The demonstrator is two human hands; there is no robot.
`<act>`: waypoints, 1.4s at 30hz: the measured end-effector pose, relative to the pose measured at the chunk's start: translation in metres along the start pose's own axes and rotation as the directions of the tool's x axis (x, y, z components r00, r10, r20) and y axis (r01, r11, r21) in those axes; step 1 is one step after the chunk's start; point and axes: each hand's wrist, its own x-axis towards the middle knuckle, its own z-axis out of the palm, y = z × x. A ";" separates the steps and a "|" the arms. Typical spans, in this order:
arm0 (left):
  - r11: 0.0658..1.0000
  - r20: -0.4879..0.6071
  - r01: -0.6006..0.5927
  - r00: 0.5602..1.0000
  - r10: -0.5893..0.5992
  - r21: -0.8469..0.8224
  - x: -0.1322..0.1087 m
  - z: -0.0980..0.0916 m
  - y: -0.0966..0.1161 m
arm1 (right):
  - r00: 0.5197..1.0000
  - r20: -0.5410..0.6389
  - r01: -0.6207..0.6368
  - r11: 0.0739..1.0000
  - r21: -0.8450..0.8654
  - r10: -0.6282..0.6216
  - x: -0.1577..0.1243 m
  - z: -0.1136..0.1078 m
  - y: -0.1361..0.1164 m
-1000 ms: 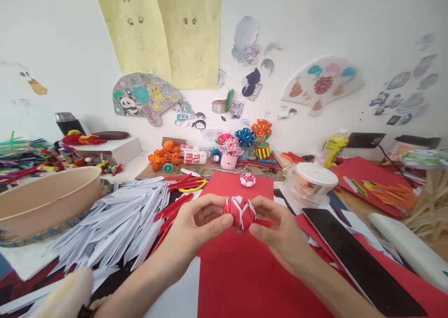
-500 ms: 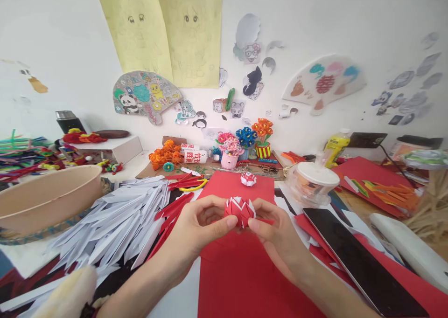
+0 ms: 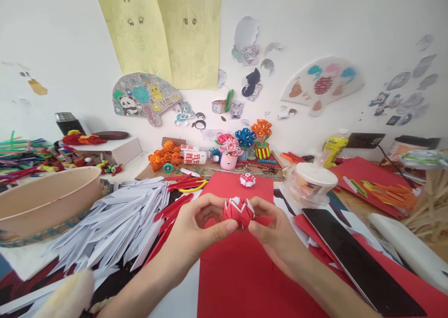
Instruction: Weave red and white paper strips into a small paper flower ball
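Both my hands hold one small red and white folded paper flower (image 3: 240, 210) above a red paper sheet (image 3: 241, 262). My left hand (image 3: 196, 229) pinches its left side with thumb and fingers curled round it. My right hand (image 3: 276, 231) grips its right side, fingers closed. A second, smaller red and white paper flower (image 3: 247, 179) lies farther back on the same sheet.
A heap of white folded paper strips (image 3: 115, 220) and some red strips (image 3: 177, 203) lie to the left, beside a beige bowl (image 3: 45, 197). A black tablet (image 3: 353, 257) and a lidded clear tub (image 3: 310, 180) are on the right. Paper flower pots (image 3: 245, 145) stand at the wall.
The paper flower has been turned a little in my fingers, its pointed petals now showing more on top. Both hands stay in the same place.
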 end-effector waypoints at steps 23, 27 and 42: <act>0.816 -0.021 -0.412 0.888 0.459 0.405 -0.010 0.004 -0.008 | 0.976 0.214 -0.095 0.968 0.233 0.045 0.000 -0.002 0.000; 0.862 -0.057 -0.363 0.911 0.407 0.353 -0.009 0.003 -0.010 | 0.975 0.223 -0.078 0.973 0.215 0.028 0.001 -0.002 -0.001; 0.972 -0.041 -0.209 0.976 0.215 0.109 -0.005 0.003 -0.011 | 1.000 0.014 -0.029 0.994 0.104 0.027 0.000 -0.002 0.002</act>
